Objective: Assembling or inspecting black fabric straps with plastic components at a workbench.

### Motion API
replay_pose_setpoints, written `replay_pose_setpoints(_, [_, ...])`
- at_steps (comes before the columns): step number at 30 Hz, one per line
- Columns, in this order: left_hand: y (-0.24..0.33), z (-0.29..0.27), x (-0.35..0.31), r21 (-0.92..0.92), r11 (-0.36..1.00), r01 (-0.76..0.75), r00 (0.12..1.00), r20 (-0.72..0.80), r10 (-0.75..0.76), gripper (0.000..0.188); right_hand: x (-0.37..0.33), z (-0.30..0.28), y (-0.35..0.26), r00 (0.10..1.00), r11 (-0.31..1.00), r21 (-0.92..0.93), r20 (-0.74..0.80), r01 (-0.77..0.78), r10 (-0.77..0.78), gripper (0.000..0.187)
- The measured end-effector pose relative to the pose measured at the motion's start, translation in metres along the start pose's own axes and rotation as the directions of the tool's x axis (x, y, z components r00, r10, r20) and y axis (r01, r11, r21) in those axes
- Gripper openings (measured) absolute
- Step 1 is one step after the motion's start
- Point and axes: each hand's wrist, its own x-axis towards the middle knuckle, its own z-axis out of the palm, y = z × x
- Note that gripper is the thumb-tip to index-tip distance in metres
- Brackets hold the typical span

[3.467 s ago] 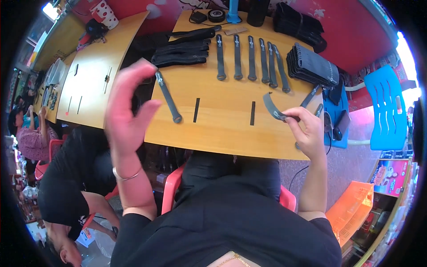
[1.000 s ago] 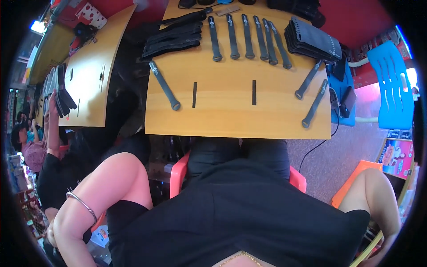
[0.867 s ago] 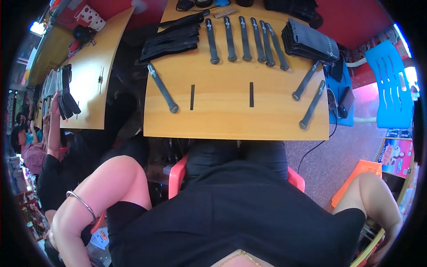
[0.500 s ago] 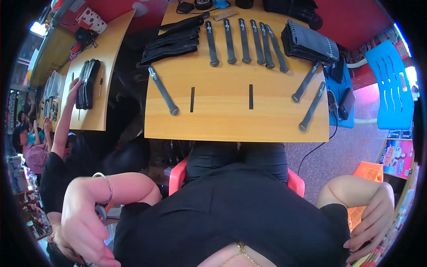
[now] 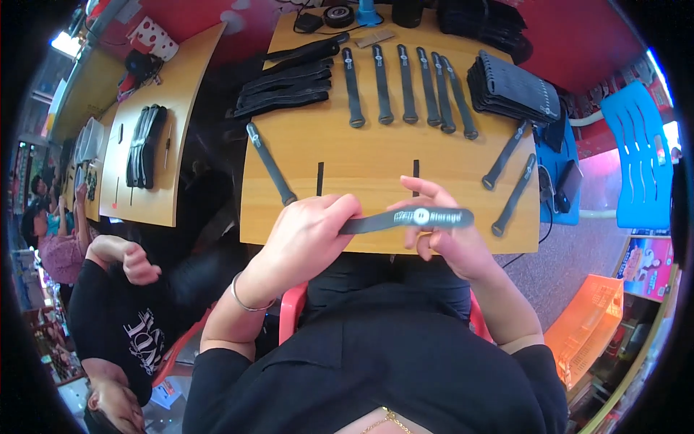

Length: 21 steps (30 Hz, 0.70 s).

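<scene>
A dark grey strap (image 5: pixel 405 219) with pale printing and a rounded end stretches sideways above the table's near edge. My left hand (image 5: pixel 307 235) is closed round its left part. My right hand (image 5: pixel 459 242) lies behind the strap's free end, with fingers apart and the index finger raised; whether it touches the strap I cannot tell. Similar straps lie on the wooden table (image 5: pixel 289 235): one strap (image 5: pixel 270 163) at the left, a row of several straps (image 5: pixel 405 83) at the back, and two at the right, including a near strap (image 5: pixel 515 195).
Black folded straps (image 5: pixel 285 90) lie at the back left, a stack of grey straps (image 5: pixel 517 87) at the back right. Two black strips mark the tabletop, one strip (image 5: pixel 416 177) beyond my right hand. An orange crate (image 5: pixel 585 325) stands at right; a co-worker's hand (image 5: pixel 137 264) is at left.
Both my hands have come up from my sides to the table's front, and a strap is now in my left. The co-worker's hand has drawn back from the straps on the left table.
</scene>
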Motion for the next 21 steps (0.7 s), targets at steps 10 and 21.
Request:
replay_pose_setpoints(10, [-0.037,0.006,0.012,0.153,0.985,0.078,0.994,0.069,-0.089,0.018,0.015,-0.012,0.017,0.986,0.974,0.215,-0.163,0.073,-0.038,0.047])
replay_pose_setpoints(21, [-0.095,-0.006,-0.004,-0.675,0.668,0.313,0.95,0.217,-0.226,0.015,0.027,-0.032,0.025,0.934,0.996,-0.079,-0.351,0.034,-0.06,0.018])
